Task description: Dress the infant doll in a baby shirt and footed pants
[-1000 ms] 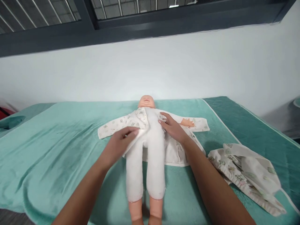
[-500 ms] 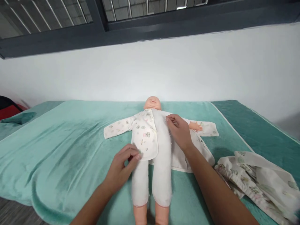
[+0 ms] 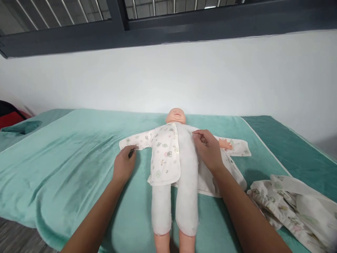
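A baby doll [image 3: 187, 154] with a white cloth body lies on its back, head toward the wall. A white printed baby shirt [image 3: 164, 158] covers one side of its chest, with that sleeve stretched out left. The shirt's other half lies spread beneath the doll on the right, its sleeve under the doll's bare hand [image 3: 225, 144]. My left hand [image 3: 125, 163] has thumb and fingertips together at the lower edge of the left sleeve. By the doll's right-side shoulder, my right hand [image 3: 207, 147] is closed in a pinch; what lies between its fingertips is hidden.
Crumpled printed baby clothing [image 3: 295, 207] lies at the lower right. A green blanket [image 3: 79, 168] covers the bed, wrinkled on the left. Behind it rises a white wall [image 3: 158, 77] below a dark window frame [image 3: 197, 26]. Something red and black [image 3: 10, 117] is at the far left.
My left hand has left the shirt's bottom hem and moved up and left to the sleeve. My right hand stays at the doll's shoulder. The view has shifted slightly.
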Motion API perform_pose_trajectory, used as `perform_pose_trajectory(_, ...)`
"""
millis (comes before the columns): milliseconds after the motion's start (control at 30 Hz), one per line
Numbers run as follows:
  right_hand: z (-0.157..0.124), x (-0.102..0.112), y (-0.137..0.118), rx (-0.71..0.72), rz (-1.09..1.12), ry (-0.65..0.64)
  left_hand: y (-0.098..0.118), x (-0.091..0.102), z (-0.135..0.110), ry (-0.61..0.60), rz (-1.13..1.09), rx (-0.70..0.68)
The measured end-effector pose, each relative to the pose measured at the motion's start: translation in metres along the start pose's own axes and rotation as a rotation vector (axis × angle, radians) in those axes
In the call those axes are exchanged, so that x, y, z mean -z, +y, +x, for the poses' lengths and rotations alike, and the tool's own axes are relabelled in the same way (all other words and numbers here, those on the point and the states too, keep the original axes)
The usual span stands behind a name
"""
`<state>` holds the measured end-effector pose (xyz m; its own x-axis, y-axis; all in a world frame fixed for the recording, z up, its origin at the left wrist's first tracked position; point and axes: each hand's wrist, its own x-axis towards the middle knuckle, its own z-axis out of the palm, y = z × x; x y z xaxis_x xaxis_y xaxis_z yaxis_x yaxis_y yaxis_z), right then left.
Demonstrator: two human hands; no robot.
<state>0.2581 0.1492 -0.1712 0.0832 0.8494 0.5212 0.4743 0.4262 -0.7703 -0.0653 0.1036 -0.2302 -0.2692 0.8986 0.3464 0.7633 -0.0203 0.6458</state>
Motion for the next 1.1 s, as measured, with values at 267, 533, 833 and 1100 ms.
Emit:
perform_pose_trajectory(267, 0.029, 0.051, 0.052, -0.38, -0.197, 0.453, 0.047, -0.007, 0.014, 0.111, 0.012, -0.122)
perform_pose_trajectory(533, 0.03, 0.059, 0.06, -0.648, 0.444, 0.571, 0.172, -0.039, 0.047, -0.277, -0.059, -0.417)
perform_pose_trajectory(833, 0.032, 0.051, 0.041, -0.632, 0.955, 0.569, 0.255, -0.093, 0.069, -0.687, 0.469, -0.682)
perform_pose_trajectory(1100, 0.035, 0.06, 0.065, -0.393, 0.71, 0.206, 0.274, -0.122, 0.06, -0.636, 0.492, -0.747)
